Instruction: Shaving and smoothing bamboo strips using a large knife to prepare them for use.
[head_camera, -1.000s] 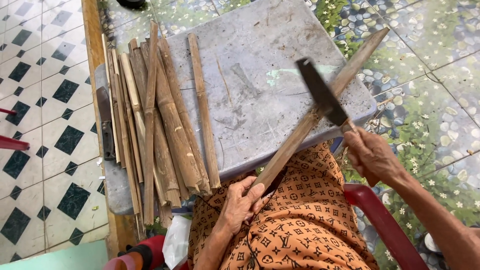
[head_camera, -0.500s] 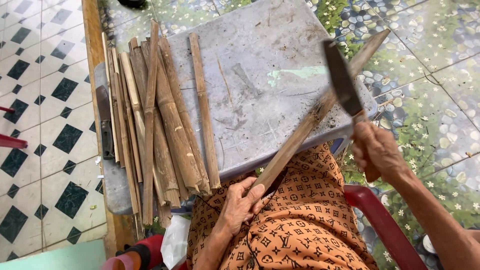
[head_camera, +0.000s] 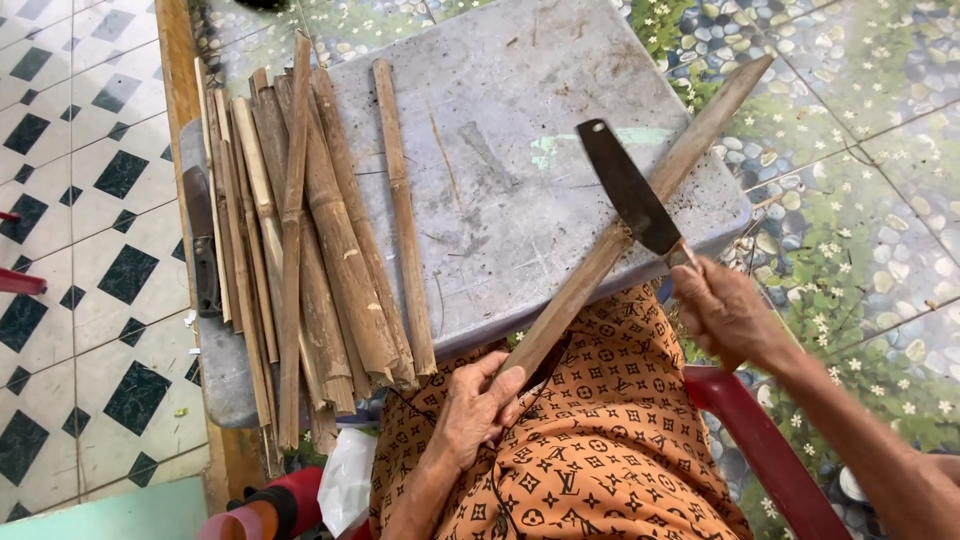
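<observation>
- Across the grey counter, a long bamboo strip is lying on a slant, its far end reaching past the counter's right edge and its near end coming down over the person's lap.
- Left hand is closing around the near end of the bamboo strip, fingers wrapped over it, just above the orange patterned cloth covering the lap.
- Right hand is gripping the handle of a dark cleaver, fist fully closed; the blade is pointing up and away, and its lower part is crossing the strip near the counter's front edge.
- Beside this, on the left half of the counter, a pile of split bamboo pieces is lying lengthwise, with one single stick resting just to its right.
- A second dark knife is lying at the counter's left edge, touching the pile.
- A red chair arm is showing under the right forearm.
</observation>
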